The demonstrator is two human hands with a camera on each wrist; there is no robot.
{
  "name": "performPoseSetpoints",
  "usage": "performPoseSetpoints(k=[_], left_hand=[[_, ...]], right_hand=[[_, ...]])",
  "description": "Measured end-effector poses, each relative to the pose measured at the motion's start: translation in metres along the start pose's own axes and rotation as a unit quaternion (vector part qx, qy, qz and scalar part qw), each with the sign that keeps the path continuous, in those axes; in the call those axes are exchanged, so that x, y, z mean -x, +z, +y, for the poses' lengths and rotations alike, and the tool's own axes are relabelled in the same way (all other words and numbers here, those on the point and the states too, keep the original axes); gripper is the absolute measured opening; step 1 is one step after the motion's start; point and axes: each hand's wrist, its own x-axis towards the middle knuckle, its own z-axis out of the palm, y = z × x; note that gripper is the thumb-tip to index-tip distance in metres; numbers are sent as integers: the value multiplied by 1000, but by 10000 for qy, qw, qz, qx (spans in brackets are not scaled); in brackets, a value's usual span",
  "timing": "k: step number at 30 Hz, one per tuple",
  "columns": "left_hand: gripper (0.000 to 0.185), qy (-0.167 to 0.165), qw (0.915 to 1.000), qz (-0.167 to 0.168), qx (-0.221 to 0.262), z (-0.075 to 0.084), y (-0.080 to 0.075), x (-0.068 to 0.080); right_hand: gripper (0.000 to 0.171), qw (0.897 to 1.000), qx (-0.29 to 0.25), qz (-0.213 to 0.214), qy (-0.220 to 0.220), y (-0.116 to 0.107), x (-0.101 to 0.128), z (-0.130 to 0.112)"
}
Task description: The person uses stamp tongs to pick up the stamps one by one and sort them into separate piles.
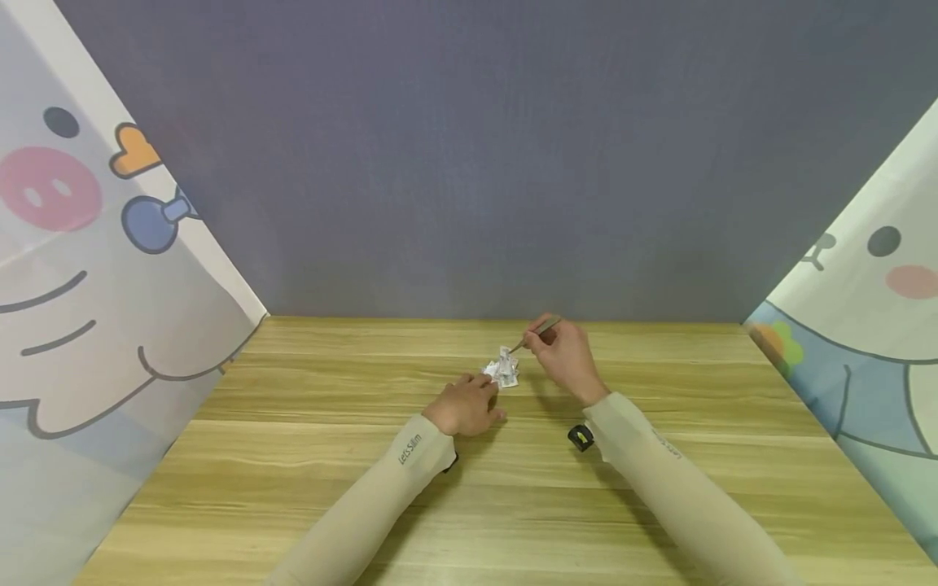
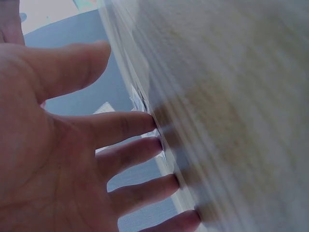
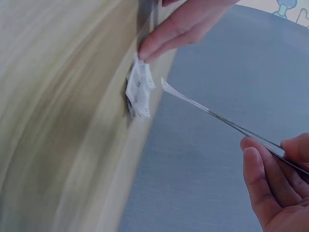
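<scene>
Left hand: the left hand point(image 1: 465, 404) is lying on the desk point(image 1: 293, 456) with its fingers stretched out and relaxed, the fingertips point(image 2: 153, 120) pressing down on the near edge of the crumpled paper packet point(image 1: 502, 367); it is not curling round anything.
Right hand: the right hand point(image 1: 564, 352) is pinching a pair of metal tweezers point(image 1: 536, 332) between thumb and fingers, holding them slanted down toward the packet.
Tweezers: in the right wrist view the tweezers point(image 3: 227, 123) are gripping a small white scrap at their tips, the tips hanging just beside the packet point(image 3: 139, 90) and apart from it.
Packet: white with small dark print, creased, lying on the desk between the two hands, toward the far middle of the top.
Sleeves: both forearms are wearing beige sleeves; the left one is carrying small lettering.
Surroundings: a grey wall is standing behind the desk, with cartoon-printed curtains point(image 1: 88, 268) hanging at both sides.
</scene>
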Motion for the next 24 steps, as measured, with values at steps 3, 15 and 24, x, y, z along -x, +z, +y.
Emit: performPoseSetpoints(k=[3, 15, 24], left_hand=[[59, 0, 10000, -11, -13, 0, 0, 0], [59, 89, 9999, -10, 63, 0, -2, 4], [59, 97, 9998, 36, 147, 1, -2, 5]], right_hand=[[5, 10000, 32, 49, 0, -5, 0, -3], [4, 9965, 176, 525, -622, -35, 3, -1], [5, 9920, 624, 796, -758, -57, 6, 17]])
